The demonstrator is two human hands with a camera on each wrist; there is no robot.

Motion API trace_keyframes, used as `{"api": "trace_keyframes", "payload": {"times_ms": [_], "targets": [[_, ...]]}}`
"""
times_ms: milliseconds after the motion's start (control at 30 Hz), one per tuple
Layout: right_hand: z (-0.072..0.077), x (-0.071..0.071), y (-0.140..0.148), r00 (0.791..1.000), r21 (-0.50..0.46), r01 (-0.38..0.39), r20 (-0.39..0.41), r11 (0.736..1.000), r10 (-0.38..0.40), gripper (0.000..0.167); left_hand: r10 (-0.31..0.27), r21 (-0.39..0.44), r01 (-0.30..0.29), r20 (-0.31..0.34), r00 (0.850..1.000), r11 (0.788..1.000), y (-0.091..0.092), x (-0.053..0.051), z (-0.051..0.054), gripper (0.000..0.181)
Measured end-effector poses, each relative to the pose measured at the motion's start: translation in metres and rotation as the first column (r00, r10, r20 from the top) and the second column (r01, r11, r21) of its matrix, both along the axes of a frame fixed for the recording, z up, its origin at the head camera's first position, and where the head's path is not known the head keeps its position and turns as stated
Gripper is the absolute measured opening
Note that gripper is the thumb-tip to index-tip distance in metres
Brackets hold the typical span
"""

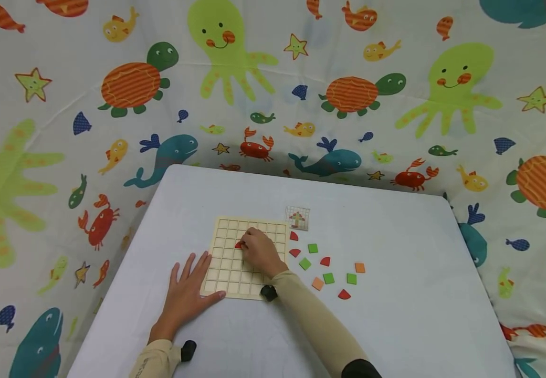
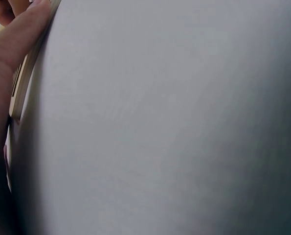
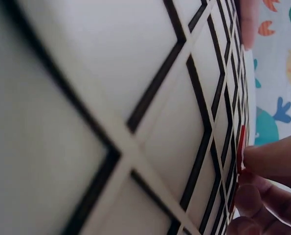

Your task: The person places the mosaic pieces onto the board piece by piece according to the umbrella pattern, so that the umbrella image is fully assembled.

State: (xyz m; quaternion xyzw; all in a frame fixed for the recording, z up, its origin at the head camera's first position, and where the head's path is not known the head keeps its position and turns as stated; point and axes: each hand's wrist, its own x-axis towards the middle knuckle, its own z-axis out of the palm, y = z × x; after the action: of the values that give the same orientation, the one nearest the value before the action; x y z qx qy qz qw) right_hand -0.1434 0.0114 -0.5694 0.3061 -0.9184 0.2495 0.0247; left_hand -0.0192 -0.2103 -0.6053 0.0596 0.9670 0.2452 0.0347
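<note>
on the board [image 1: 221,273], a red piece [image 1: 238,244], likely light, stiff and best held by its edges, is pinched by the right hand [image 1: 260,252], the rim being touched by the spread left hand [image 1: 187,296].

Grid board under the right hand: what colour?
Pale beige; the grid board shows best in the head view.

Six squares [image 1: 328,278], perhaps five wedges [image 1: 344,295]
</note>
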Motion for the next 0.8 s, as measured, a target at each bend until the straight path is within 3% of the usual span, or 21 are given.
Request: {"api": "trace_keyframes", "payload": {"times_ms": [167,333,800], "targets": [[0.003,0.001,0.010,0.998,-0.097,0.029,0.063,0.995,-0.023,0.009,-0.002,-0.005,0.002,0.005,1.000,1.000,0.000,0.000,0.002,0.113],[0.012,0.002,0.026,0.985,-0.253,0.103,0.161,0.962,-0.063,0.014,0.003,-0.010,-0.003,0.005,1.000,1.000,-0.001,0.000,0.004,0.112],[0.021,0.006,0.087,0.957,-0.341,0.272,0.197,0.900,-0.215,0.019,-0.004,-0.009,0.004,-0.035,0.999,1.000,-0.001,0.000,0.014,0.109]]}}
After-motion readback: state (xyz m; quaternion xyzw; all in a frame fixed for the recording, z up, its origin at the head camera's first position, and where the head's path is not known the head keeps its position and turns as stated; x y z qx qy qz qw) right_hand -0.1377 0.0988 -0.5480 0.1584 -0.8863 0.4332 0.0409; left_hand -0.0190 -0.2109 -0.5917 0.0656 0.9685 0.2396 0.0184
